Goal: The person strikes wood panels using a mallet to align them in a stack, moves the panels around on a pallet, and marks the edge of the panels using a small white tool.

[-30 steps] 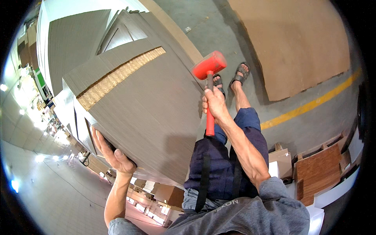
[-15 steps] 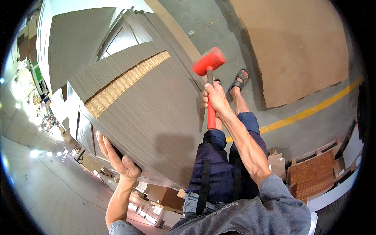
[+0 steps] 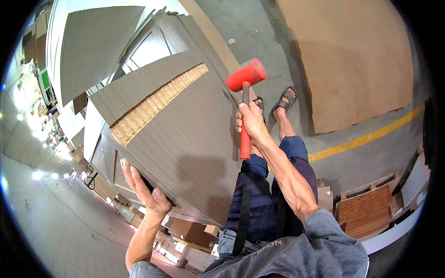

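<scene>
My right hand (image 3: pixel 251 121) grips the handle of a red mallet (image 3: pixel 246 76), its head raised beside the right edge of a large grey panel (image 3: pixel 185 139). The panel leans tilted, and a strip of tan honeycomb core (image 3: pixel 155 103) shows near its top. My left hand (image 3: pixel 147 193) presses flat against the panel's lower left edge, fingers spread along it. My legs in dark trousers and my sandalled feet (image 3: pixel 282 99) stand on the concrete floor just right of the panel.
More grey and white door panels (image 3: pixel 92 55) lean behind the one I hold. A big brown board (image 3: pixel 352 60) lies on the floor at right, past a yellow floor line (image 3: pixel 366 137). Stacked brown wooden pieces and cartons (image 3: pixel 366 211) sit at lower right.
The panel has shifted slightly and the mallet head has moved a little higher and right. My left hand has slid lower along the panel edge.
</scene>
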Demonstrator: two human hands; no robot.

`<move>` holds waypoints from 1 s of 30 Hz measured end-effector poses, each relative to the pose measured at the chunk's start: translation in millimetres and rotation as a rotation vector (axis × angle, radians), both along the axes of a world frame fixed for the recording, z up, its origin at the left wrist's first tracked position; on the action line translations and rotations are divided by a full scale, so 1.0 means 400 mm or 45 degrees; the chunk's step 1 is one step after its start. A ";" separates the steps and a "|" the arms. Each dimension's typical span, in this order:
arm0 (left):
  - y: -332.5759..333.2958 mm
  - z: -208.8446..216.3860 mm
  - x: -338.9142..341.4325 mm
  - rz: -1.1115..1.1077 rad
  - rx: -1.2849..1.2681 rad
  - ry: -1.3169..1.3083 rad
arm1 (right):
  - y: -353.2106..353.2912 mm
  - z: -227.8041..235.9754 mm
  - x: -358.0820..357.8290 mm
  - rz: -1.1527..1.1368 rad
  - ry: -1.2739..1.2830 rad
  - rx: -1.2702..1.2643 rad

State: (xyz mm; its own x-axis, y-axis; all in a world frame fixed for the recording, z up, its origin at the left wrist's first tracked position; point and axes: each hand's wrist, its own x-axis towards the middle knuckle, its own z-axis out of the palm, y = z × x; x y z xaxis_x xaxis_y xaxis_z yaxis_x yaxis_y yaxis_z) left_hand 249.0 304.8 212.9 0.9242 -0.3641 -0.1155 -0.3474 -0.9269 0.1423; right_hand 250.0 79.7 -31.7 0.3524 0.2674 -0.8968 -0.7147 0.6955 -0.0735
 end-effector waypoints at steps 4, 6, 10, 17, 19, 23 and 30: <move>0.003 -0.001 -0.003 0.016 0.001 0.011 | 0.022 -0.039 -0.002 0.096 -0.018 0.080; 0.009 -0.001 -0.009 0.030 0.002 0.009 | 0.011 -0.042 0.016 0.080 -0.011 0.159; 0.016 0.001 -0.013 0.019 -0.008 0.025 | 0.000 -0.078 0.084 -0.007 -0.096 0.114; 0.010 -0.008 -0.004 0.002 -0.067 -0.003 | 0.031 -0.085 0.239 -0.086 -0.143 0.057; 0.012 0.001 -0.006 -0.011 -0.031 0.027 | 0.046 -0.067 0.245 -0.006 -0.166 0.095; 0.013 0.009 -0.005 -0.004 0.016 0.069 | 0.051 -0.071 0.246 0.023 -0.148 0.184; 0.013 0.004 -0.002 -0.005 -0.028 0.069 | 0.053 -0.081 0.259 0.052 -0.227 0.011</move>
State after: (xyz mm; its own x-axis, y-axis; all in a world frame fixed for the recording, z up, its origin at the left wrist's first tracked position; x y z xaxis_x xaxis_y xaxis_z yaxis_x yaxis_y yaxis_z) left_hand 248.0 310.0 214.6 0.9152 -0.3710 -0.1571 -0.3426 -0.9218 0.1814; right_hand 353.7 100.9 -64.1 0.4942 0.2919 -0.8189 -0.7185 0.6675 -0.1956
